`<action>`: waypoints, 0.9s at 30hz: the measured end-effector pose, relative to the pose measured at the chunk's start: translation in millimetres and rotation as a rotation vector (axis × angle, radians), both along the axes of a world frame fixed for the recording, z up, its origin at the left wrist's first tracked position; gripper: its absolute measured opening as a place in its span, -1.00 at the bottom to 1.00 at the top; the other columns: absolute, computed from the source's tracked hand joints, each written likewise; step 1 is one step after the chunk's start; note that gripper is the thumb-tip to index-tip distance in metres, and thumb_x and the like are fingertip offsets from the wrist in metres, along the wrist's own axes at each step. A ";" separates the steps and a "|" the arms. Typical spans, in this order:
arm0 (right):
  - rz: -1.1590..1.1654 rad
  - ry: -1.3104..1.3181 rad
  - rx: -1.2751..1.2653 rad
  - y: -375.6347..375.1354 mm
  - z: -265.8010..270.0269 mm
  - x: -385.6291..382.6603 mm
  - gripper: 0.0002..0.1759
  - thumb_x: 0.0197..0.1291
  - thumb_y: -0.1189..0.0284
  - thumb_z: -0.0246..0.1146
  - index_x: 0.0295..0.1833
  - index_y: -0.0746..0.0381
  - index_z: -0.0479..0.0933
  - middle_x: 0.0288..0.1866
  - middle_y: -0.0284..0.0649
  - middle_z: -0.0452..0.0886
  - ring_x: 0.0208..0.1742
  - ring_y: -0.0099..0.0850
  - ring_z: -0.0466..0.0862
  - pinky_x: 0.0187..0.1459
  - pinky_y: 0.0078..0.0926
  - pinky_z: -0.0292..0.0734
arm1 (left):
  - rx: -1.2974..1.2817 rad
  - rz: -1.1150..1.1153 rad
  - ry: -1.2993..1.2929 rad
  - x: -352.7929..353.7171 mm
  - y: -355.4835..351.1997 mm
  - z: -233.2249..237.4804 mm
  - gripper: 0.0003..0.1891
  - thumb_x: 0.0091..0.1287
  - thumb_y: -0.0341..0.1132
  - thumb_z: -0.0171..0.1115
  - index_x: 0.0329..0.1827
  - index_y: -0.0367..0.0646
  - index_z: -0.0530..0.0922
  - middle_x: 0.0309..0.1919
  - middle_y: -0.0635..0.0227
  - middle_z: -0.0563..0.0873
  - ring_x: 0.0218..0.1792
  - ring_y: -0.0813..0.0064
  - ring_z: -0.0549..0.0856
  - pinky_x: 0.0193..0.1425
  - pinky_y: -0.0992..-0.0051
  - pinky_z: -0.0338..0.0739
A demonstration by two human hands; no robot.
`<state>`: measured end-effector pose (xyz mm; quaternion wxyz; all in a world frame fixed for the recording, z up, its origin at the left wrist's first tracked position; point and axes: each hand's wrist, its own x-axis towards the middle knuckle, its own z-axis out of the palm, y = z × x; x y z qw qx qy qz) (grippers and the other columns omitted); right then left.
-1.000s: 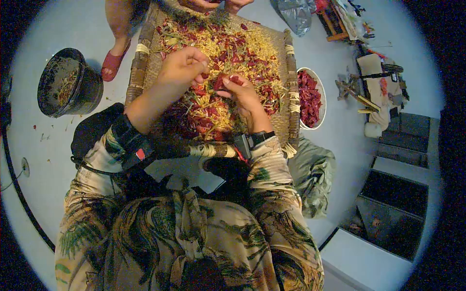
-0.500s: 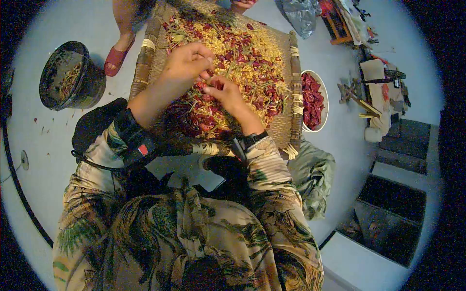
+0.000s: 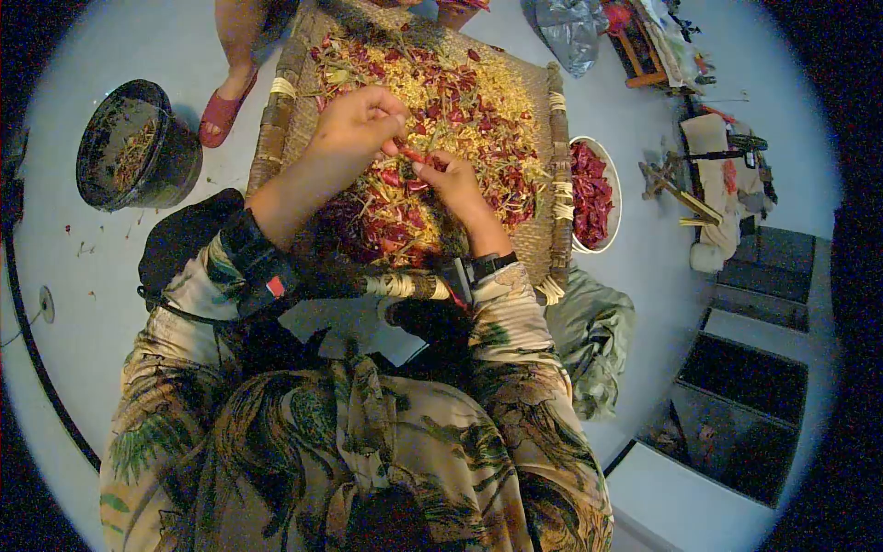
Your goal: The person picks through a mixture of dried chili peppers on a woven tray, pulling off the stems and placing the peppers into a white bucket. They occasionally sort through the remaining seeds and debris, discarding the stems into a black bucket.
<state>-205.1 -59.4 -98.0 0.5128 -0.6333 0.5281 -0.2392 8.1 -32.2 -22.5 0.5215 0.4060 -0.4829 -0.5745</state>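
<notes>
We hold a red pepper (image 3: 418, 156) over the woven tray (image 3: 560, 156), pinched by our right hand (image 3: 455, 189) and left hand (image 3: 354, 124). More shows than 0.5 s ago, leaving its middle exposed between the 2 grips.

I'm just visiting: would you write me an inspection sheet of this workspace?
Surface: wood-framed woven tray, largely covered.
Job's things: red pods and yellow bits mixed on it; white bowl of red pods to its right.
Clutter: loose scraps on the floor near a black bucket holding plant scraps.
Hands: right hand grips a red piece; left hand is curled at its other end, contact unclear.
Cables: dark cord by the left sleeve.
Surroundings: another person's red slipper; silvery bag.
</notes>
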 end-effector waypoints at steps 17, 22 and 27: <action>-0.042 -0.089 0.142 3.0 31.9 3.3 -0.72 0.13 0.34 0.28 -0.10 0.28 0.58 -0.34 -0.37 0.62 -0.45 -0.58 0.53 -0.47 -0.62 0.37 | 0.024 -0.007 -0.016 -0.4 -1.3 -1.5 -0.85 0.26 -0.36 0.16 -0.17 -0.21 0.50 -0.38 0.38 0.63 -0.51 0.68 0.56 -0.45 0.70 0.44; -0.128 -0.326 0.354 3.7 69.6 -8.0 -0.75 0.14 0.36 0.28 -0.10 0.23 0.52 -0.36 -0.45 0.55 -0.53 -0.71 0.37 -0.59 -0.75 0.19 | -0.019 0.009 -0.163 -0.7 1.5 1.5 -0.80 0.26 -0.33 0.15 -0.10 -0.21 0.50 -0.31 0.34 0.62 -0.34 0.59 0.59 -0.26 0.61 0.49; -0.176 -0.407 0.394 13.0 93.5 -4.8 -0.79 0.17 0.38 0.24 -0.11 0.22 0.51 -0.35 -0.44 0.54 -0.54 -0.69 0.36 -0.60 -0.74 0.18 | -0.537 0.179 -0.720 -8.7 11.6 19.6 -0.66 0.22 -0.30 0.19 0.02 -0.24 0.47 -0.29 0.22 0.63 -0.19 0.26 0.63 -0.05 0.43 0.49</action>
